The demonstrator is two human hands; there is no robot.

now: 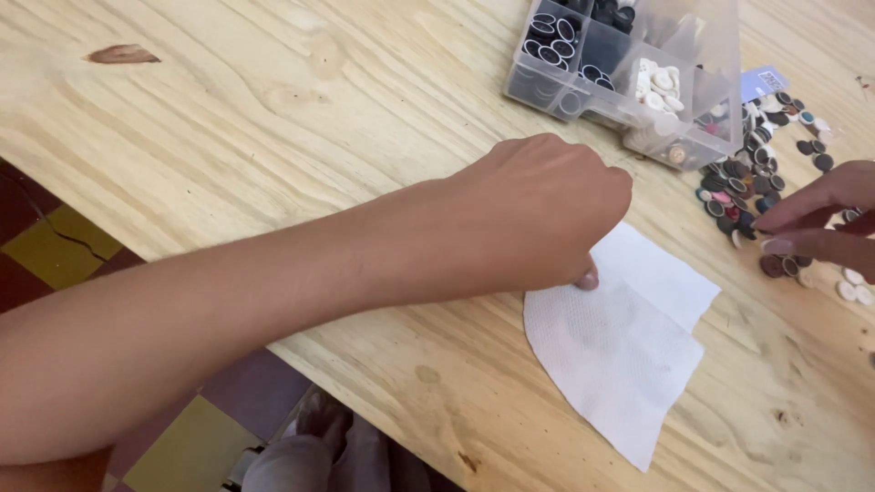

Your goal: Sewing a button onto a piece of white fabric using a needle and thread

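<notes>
My left hand (538,210) reaches across the wooden table (273,118), fingers curled down, its thumb pressing the upper left edge of a white paper napkin (620,346) lying flat. My right hand (820,223) is at the right edge of the view, its fingertips touching a loose pile of small buttons (752,182) in dark, white and pink colours. Whether it pinches one button I cannot tell.
A clear plastic compartment box (629,64) holding sorted black and white buttons stands at the far side. A blue card (761,82) lies beside it. The table's near edge runs diagonally, with tiled floor (55,246) and my knees (319,456) below.
</notes>
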